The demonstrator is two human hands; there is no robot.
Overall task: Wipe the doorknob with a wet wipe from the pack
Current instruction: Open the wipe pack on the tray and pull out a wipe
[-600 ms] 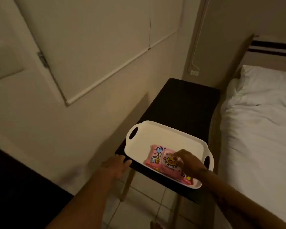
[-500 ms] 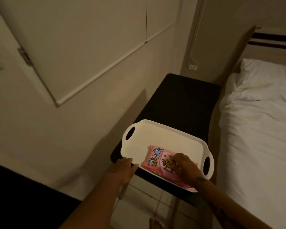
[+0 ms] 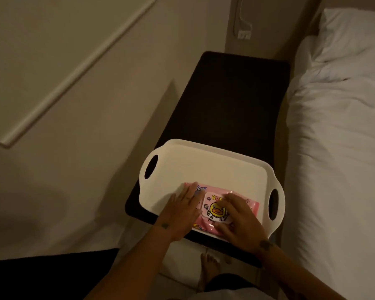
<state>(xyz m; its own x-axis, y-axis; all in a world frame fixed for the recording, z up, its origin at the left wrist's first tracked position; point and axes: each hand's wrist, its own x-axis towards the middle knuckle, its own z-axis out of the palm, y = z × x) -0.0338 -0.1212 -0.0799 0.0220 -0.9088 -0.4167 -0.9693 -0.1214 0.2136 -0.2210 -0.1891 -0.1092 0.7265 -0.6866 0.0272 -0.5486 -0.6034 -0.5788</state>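
Observation:
A pink wet-wipe pack (image 3: 214, 210) with a yellow cartoon duck on its lid lies in the front part of a white two-handled tray (image 3: 204, 167). My left hand (image 3: 182, 211) lies flat on the pack's left end, fingers spread. My right hand (image 3: 238, 217) rests on the pack's right half, fingertips at the edge of the duck lid and thumb at its lower edge. The lid looks closed. No wipe is out of the pack. The doorknob is not in view.
The tray sits on the near end of a dark narrow side table (image 3: 232, 100). A bed with white sheets (image 3: 338, 137) runs along the right. A beige wall with a white panel (image 3: 52, 50) is on the left. My bare foot (image 3: 208, 269) stands on the tiled floor below.
My left hand moved from the table's edge beside the tray onto the pack's left end. The camera tilted down and closer. My right hand stays on the pack.

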